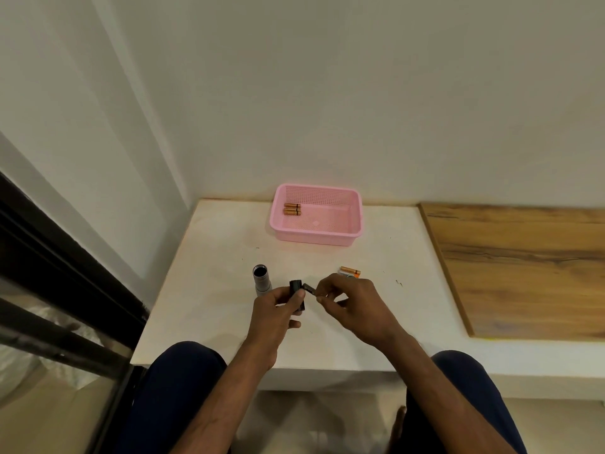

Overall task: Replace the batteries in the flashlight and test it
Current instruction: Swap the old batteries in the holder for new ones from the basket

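Note:
The grey flashlight body [261,280] lies on the white table with its open end facing away from me. My left hand [278,311] grips a black battery holder [297,291] just above the table. My right hand [348,301] pinches a small dark battery [309,289], its tip touching the holder's top. Just beyond my right hand, copper-coloured batteries [350,272] lie in a small pack. Two more copper batteries [292,209] rest in the left end of the pink basket [355,221].
The white table [212,273] stands against the wall, and the pink basket is at its back edge. A wooden panel [523,270] adjoins it on the right. A dark window frame [59,290] runs along the left. My knees sit under the front edge.

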